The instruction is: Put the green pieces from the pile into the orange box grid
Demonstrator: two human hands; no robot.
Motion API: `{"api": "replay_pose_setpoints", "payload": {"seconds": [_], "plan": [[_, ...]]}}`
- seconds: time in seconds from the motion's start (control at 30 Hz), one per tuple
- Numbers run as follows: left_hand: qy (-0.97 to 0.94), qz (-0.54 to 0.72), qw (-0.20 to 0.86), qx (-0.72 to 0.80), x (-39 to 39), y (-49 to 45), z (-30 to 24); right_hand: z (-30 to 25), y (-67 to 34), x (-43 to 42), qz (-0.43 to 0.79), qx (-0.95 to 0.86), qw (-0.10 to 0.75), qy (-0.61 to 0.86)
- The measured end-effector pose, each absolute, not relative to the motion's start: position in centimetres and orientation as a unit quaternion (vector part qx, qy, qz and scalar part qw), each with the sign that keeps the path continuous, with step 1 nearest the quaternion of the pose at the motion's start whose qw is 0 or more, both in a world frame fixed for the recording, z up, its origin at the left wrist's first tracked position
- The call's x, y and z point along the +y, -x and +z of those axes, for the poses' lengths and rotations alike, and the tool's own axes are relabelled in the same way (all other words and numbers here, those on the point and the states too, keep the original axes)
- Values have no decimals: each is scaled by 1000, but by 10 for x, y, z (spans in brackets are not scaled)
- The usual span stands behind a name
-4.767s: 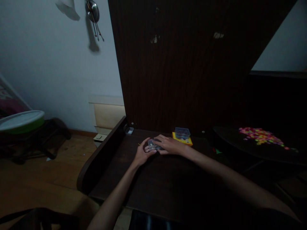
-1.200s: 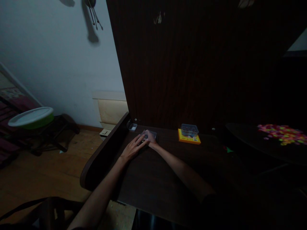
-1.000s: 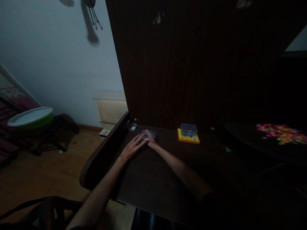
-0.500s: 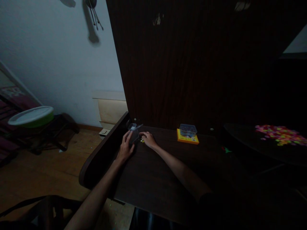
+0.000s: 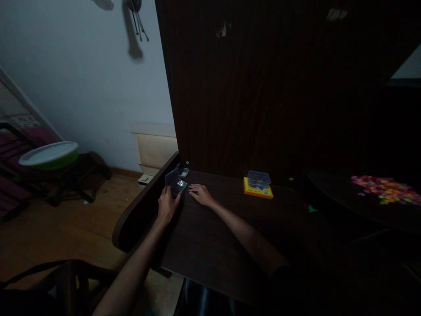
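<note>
My left hand (image 5: 167, 205) grips a small clear plastic box (image 5: 178, 187) by its near side, at the left end of the dark tabletop (image 5: 204, 245). The box's lid stands raised on its left. Just right of the box, my right hand (image 5: 201, 195) rests low on the tabletop with its fingers bent together. A small yellowish bit shows at those fingers; most of what lies beneath them is hidden. Behind the open box sits another small clear container (image 5: 184, 172).
A clear plastic box (image 5: 259, 178) sits on a yellow-orange box (image 5: 258, 191) at the back. Many colourful pieces (image 5: 384, 188) lie on a dark surface at the right. A raised wooden side edge (image 5: 141, 204) borders the tabletop's left. A covered green basin (image 5: 51, 157) stands farther left.
My left hand has turned the small open box from tilted to flatter, with its lid now on the left. The small yellow pieces beside my right hand are now mostly covered by its fingers.
</note>
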State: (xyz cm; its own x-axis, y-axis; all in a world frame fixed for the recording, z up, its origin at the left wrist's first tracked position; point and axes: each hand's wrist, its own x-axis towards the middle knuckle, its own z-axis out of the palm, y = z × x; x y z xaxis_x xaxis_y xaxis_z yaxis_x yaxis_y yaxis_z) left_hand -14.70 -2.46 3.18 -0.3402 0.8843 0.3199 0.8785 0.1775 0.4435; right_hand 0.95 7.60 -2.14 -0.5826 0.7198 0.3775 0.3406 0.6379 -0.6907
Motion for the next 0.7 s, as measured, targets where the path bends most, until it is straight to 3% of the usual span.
{"api": "replay_pose_setpoints", "payload": {"seconds": [0.23,0.47,0.6,0.7], "plan": [[-585,47,-21,809,-30,135,53,-15,-24,66,350,-776,407,330],[-628,17,3,778,-19,137,60,14,-101,64,356,-720,474,361],[-637,18,4,771,-14,142,67,50,-172,76,217,-756,471,399],[-648,42,-9,761,-15,140,66,75,-223,90,94,-788,395,463]]}}
